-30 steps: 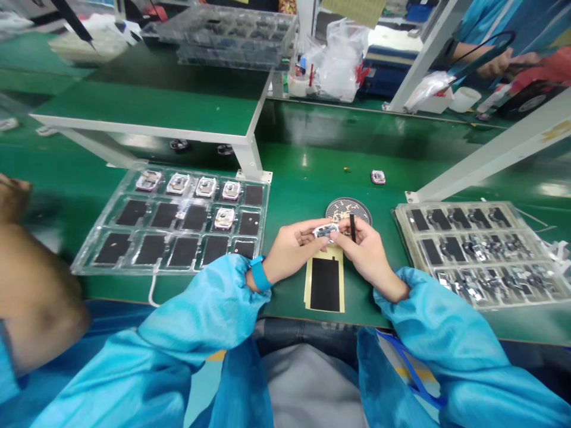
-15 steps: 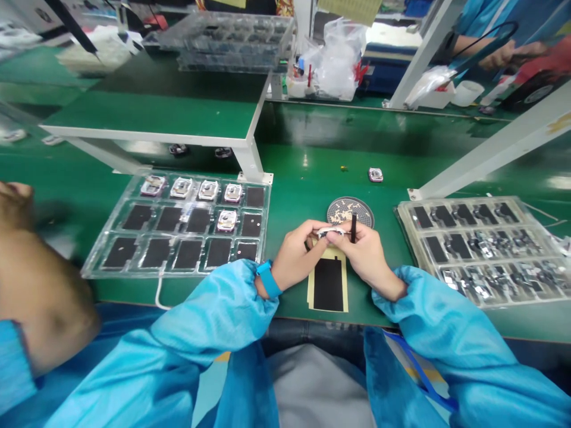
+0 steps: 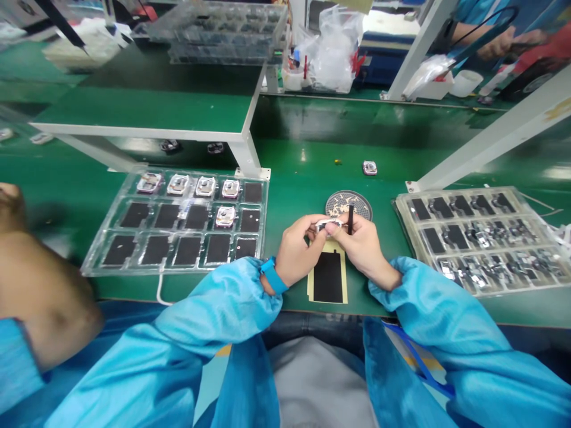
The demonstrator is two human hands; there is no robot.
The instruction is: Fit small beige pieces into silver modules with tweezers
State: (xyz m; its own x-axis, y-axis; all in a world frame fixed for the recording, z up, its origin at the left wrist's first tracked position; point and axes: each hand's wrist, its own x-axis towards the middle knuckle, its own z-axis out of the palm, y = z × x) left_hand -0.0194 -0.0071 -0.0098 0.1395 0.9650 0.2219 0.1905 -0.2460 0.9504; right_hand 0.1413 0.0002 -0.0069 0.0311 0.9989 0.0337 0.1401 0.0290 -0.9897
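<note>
Both grips are closed: the left hand (image 3: 297,251) pinches a small silver module (image 3: 329,225) just above the pad (image 3: 328,277), while the right hand (image 3: 363,249) clamps a thin black strip (image 3: 350,219) upright against it. Left of the pad, a clear tray (image 3: 156,271) holds silver modules and black patches; right of it, another tray (image 3: 459,194) holds crowded parts.

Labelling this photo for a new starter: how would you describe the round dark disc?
On the green bench mat, find the gap between the left clear tray and the right clear tray. Just beyond the person's left hand and right hand lies a round dark perforated disc dotted with pale bits. Its circular shape sets it apart from the rectangular trays.
</note>
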